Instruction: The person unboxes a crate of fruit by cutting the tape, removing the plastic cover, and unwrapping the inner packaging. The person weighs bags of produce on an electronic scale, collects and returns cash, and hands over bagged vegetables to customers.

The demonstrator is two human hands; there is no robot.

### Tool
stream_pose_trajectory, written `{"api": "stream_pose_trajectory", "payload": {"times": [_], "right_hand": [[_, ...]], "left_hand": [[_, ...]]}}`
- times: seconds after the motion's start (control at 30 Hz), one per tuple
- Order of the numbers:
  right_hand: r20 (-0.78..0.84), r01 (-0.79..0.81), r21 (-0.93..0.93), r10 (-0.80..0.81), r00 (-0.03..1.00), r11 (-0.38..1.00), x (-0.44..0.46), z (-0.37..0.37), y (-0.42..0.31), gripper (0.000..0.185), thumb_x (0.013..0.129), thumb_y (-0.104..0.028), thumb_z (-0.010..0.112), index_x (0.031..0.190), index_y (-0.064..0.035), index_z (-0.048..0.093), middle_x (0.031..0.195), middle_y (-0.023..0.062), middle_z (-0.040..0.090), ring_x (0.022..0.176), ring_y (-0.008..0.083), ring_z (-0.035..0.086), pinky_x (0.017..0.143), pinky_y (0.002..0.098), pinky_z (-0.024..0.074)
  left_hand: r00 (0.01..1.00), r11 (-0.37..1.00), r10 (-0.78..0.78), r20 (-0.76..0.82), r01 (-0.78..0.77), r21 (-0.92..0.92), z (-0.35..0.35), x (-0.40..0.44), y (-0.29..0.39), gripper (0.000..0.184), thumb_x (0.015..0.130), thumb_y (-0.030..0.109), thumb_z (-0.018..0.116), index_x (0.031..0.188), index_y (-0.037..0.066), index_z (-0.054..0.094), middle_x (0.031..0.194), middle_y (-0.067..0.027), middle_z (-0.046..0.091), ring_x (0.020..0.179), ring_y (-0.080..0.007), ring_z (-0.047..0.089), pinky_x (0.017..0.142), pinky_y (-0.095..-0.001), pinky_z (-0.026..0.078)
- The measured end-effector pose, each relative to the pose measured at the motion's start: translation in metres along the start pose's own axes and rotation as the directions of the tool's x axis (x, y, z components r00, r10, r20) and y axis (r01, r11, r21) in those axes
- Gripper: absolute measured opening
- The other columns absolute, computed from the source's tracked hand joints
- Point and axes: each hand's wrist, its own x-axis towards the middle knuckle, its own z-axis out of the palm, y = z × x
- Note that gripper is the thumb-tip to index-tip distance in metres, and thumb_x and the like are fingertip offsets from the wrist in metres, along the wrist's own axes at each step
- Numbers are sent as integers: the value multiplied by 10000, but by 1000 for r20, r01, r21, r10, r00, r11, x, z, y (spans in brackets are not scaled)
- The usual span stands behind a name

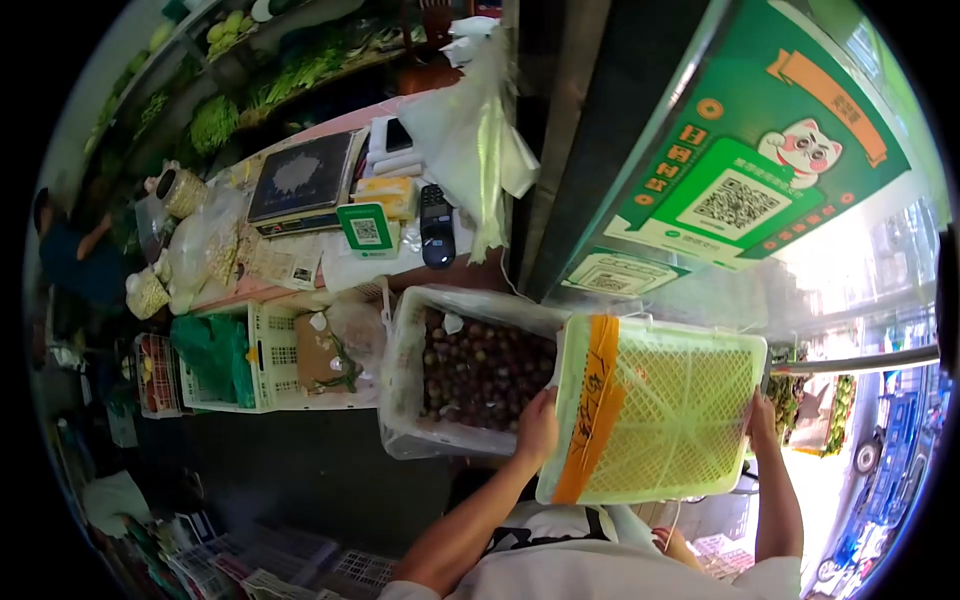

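A pale yellow-green plastic mesh basket (pixel 680 410) with a strip of orange tape (pixel 588 400) down one side is held level in front of my body. My left hand (pixel 538 428) grips its left edge near the tape. On the opposite edge, my right hand (pixel 761 418) is closed round the rim. Fingertips of both hands are partly hidden by the basket. Directly left of it stands a white box lined with clear plastic (pixel 400 410), holding many dark purple round fruits (pixel 480 375). The basket overlaps the box's right end.
Further left are a white crate (pixel 285 355) and a green plastic bag (pixel 212 355). Behind, a table bears a scale (pixel 305 178), a card terminal (pixel 437 225) and hanging plastic bags (pixel 480 150). A green QR-code sign (pixel 740 190) covers the panel at upper right. Another person (pixel 80 250) stands far left.
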Motion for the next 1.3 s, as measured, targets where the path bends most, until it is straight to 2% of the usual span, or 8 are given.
{"api": "stream_pose_trajectory", "payload": {"times": [0.2, 0.4, 0.53, 0.73, 0.8, 0.97, 1.2, 1.3], "right_hand": [[-52, -95, 5, 95, 994, 995, -40, 12, -7, 527, 1017, -491, 544, 1223, -11, 606, 1050, 85, 680, 918, 192, 659, 803, 342, 525], [18, -66, 147, 64, 998, 987, -117, 51, -39, 472, 1020, -465, 559, 1175, -23, 611, 953, 60, 681, 747, 153, 656, 612, 294, 521], [48, -96, 112, 91, 995, 989, -136, 99, -21, 456, 1026, -452, 553, 1152, -19, 617, 919, 66, 670, 718, 162, 649, 612, 303, 528], [-85, -50, 154, 63, 994, 987, -199, 163, -60, 375, 1013, -460, 571, 903, -107, 634, 599, -55, 506, 365, 46, 350, 336, 237, 230], [29, -109, 156, 106, 994, 982, -212, 169, -53, 410, 1019, -422, 563, 1141, -35, 624, 880, 50, 665, 704, 152, 627, 600, 297, 515], [-111, -86, 126, 101, 989, 988, -251, 232, -44, 430, 997, -479, 552, 1028, -66, 665, 721, 3, 594, 529, 121, 530, 431, 277, 388], [-145, -18, 420, 87, 986, 907, -233, 305, -15, 385, 994, -439, 601, 1026, -58, 654, 778, 16, 622, 601, 137, 566, 528, 306, 449], [-131, -73, 230, 106, 986, 970, -227, 307, -43, 411, 993, -421, 603, 1084, -25, 664, 875, 45, 665, 733, 156, 611, 659, 323, 488]], "left_hand": [[996, 997, -78, -46, 79, 24, -28, -30, 45, 430, 1068, 396, 483, 1083, 9, 670, 896, -27, 672, 838, -100, 573, 775, -270, 444], [983, 907, -179, 32, 178, -382, -97, -31, 86, 350, 1046, 319, 520, 1144, 32, 695, 1042, -11, 692, 925, -82, 619, 813, -268, 489], [985, 955, -171, 7, 168, -246, -153, -16, 80, 403, 1056, 361, 520, 1054, 4, 706, 919, -11, 691, 820, -93, 596, 757, -271, 464], [993, 964, -115, 0, 112, -239, -220, 1, 90, 368, 1015, 335, 538, 1032, 15, 719, 893, -15, 688, 794, -105, 593, 725, -304, 469], [995, 988, -98, 33, 101, -116, -245, 7, 105, 365, 1001, 324, 535, 1027, 13, 724, 917, -26, 700, 801, -107, 613, 728, -297, 483], [986, 989, -104, 132, 117, -92, -298, 49, 124, 332, 993, 293, 547, 1034, 20, 731, 939, -28, 713, 811, -100, 630, 730, -282, 507], [995, 998, -40, 89, 43, -34, -346, 82, 122, 269, 986, 240, 529, 1005, 61, 728, 903, -9, 695, 766, -99, 630, 692, -270, 505], [986, 977, -167, 10, 167, -130, -342, 72, 123, 264, 987, 242, 519, 1005, 71, 720, 905, -12, 692, 777, -119, 639, 689, -281, 505]]}}
